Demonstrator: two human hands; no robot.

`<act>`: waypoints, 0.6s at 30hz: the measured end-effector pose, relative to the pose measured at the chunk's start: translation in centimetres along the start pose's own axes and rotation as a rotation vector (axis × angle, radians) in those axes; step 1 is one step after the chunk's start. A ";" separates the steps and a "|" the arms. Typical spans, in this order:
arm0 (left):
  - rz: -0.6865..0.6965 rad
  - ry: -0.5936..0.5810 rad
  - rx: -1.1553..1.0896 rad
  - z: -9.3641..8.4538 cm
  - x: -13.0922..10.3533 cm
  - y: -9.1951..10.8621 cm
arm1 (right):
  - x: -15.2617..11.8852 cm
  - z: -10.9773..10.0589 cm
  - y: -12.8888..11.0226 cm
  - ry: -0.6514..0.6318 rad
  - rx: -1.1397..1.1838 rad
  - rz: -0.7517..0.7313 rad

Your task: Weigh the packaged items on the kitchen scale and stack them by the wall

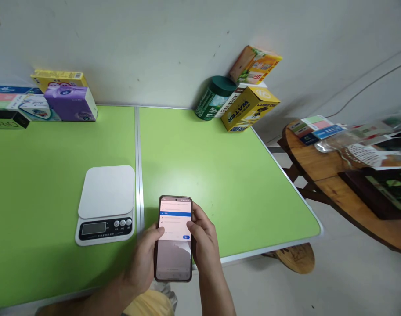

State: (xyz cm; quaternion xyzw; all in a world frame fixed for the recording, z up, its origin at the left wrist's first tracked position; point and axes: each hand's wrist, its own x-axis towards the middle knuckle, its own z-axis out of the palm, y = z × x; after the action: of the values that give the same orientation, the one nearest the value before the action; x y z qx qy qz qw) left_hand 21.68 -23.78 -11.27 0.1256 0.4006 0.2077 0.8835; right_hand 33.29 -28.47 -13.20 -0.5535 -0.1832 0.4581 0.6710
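Observation:
A smartphone with a lit screen is held upright between both hands, over the front edge of the green table. My left hand grips its left side, the thumb resting at the screen's edge. Around the right side closes my right hand, its thumb over the screen. The screen shows a white panel with a blue bar and a small blue button; the text is too small to read. Left of the phone lies a white kitchen scale with its display blank.
Along the wall at the back left stand a purple box, a yellow box and other cartons. A green canister, a yellow box and an orange box stand back right. Beyond is a cluttered wooden table, with a wooden stool below.

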 end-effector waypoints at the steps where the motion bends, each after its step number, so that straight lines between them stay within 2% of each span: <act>1: 0.001 -0.002 0.001 0.0 0.0 0.0 | 0.0 0.0 0.0 -0.005 -0.006 -0.002; 11: 0.027 -0.020 0.078 -0.2 0.2 -0.3 | 0.2 0.4 0.0 0.032 -0.153 -0.037; 18: -0.003 -0.008 0.057 -0.4 0.1 -0.2 | 0.1 -0.6 0.5 -0.041 -0.023 -0.014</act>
State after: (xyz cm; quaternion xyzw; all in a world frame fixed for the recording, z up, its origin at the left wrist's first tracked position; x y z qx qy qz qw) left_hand 21.56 -23.89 -11.68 0.1510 0.4031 0.1943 0.8815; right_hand 33.54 -28.73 -13.90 -0.5504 -0.2060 0.4627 0.6638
